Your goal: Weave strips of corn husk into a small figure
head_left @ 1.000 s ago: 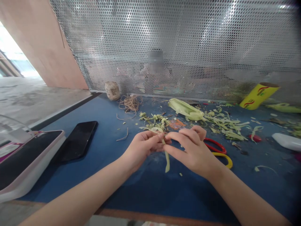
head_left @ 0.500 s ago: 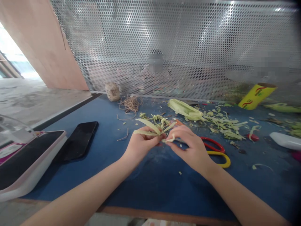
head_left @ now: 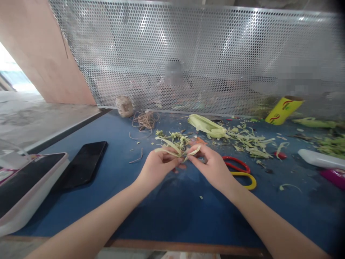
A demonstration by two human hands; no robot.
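My left hand (head_left: 157,166) is closed in a pinch on pale green corn husk strips (head_left: 172,144), whose loose ends fan out up and to the left. Close beside it, my right hand (head_left: 212,166) pinches a narrow husk strip (head_left: 194,150) between thumb and fingers. The fingertips nearly meet, and where the strips join is too small to make out. Small knotted husk pieces (head_left: 176,136) lie just beyond the hands. Scissors with red and yellow handle loops (head_left: 253,182) rest by my right wrist, their blades hidden.
Beyond lie a whole corn husk (head_left: 207,126), torn husk shreds (head_left: 253,144), tangled twine (head_left: 145,120) and a pale roll (head_left: 124,106). A phone (head_left: 83,163) is on the left, a yellow tube (head_left: 283,110) at the back right. A perforated metal screen (head_left: 121,54) borders the table.
My right hand has drawn closer to my left, and its strip now points up and right. The whole view has shifted slightly, so table items appear farther left.
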